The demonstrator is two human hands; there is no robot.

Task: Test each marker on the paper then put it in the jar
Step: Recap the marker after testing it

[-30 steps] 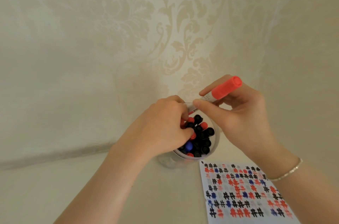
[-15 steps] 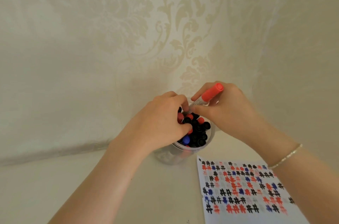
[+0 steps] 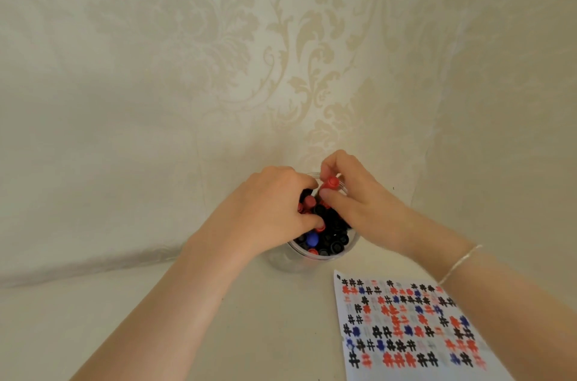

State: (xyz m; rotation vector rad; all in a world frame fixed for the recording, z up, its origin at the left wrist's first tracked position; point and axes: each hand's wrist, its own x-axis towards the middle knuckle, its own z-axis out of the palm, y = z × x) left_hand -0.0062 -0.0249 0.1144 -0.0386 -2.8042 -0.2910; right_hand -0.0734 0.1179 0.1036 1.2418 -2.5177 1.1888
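Note:
A clear jar [image 3: 312, 259] stands in the middle of the table, packed with several capped markers, mostly black with some red and a blue one [image 3: 311, 239]. My right hand [image 3: 359, 205] pinches a red-capped marker [image 3: 330, 184] at the jar's far rim, most of its barrel sunk among the others. My left hand [image 3: 274, 209] sits over the jar's left side, its curled fingers among the marker caps, holding them aside. The test paper [image 3: 406, 327], covered in black, red and blue hash marks, lies at the lower right.
Cream damask fabric drapes the table [image 3: 218, 318] and rises as a backdrop [image 3: 218, 68] just behind the jar. A thin bracelet [image 3: 459, 265] circles my right wrist, which crosses above the paper's top right corner.
My right hand has lowered the red marker from a slant above the jar down into it, so only the cap shows. My left hand stayed over the jar.

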